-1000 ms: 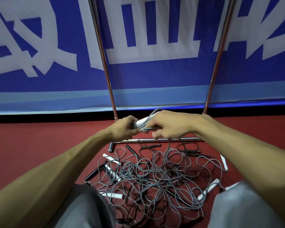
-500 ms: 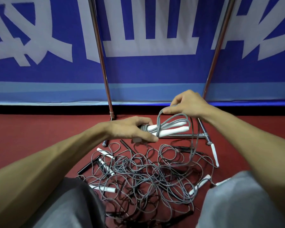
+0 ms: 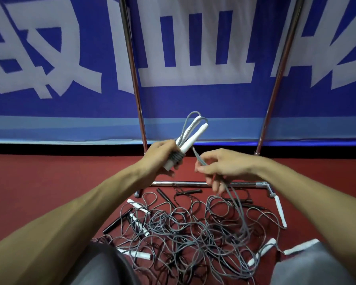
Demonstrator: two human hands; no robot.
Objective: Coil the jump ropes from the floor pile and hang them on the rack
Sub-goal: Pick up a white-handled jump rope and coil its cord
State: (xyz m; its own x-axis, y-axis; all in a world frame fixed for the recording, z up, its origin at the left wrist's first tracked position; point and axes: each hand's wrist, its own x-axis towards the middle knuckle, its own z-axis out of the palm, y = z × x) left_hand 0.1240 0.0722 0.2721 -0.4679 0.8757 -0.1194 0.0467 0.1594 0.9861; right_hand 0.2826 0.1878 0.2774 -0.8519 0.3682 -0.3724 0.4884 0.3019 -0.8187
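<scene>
Near the middle of the frame, a jump rope [image 3: 190, 138] is gripped by the left hand [image 3: 162, 159], whose fingers are curled round its two white handles; the handles are held side by side and tilted toward the upper right, with several turns of grey cord wound about them just above the fist and a loop of cord rising past their tips. Just to the right, a doubled strand of the same grey cord [image 3: 198, 160] is pinched between thumb and forefinger of the right hand [image 3: 224, 167], the other fingers being loosely bent below; from this hand the strand is seen to hang down into the floor pile [image 3: 193, 229]. The pile is spread over the red floor [image 3: 49, 182] in the lower centre, a tangle of grey cords mixed with white and black handles. The rack [image 3: 193, 184] is placed behind the pile: its chrome base bar lies across the floor under the hands, and two chrome uprights run to the top of the frame. A blue banner [image 3: 193, 101] with large white characters is hung behind it. Grey-clad knees [image 3: 103, 264] are seen at the bottom edge.
</scene>
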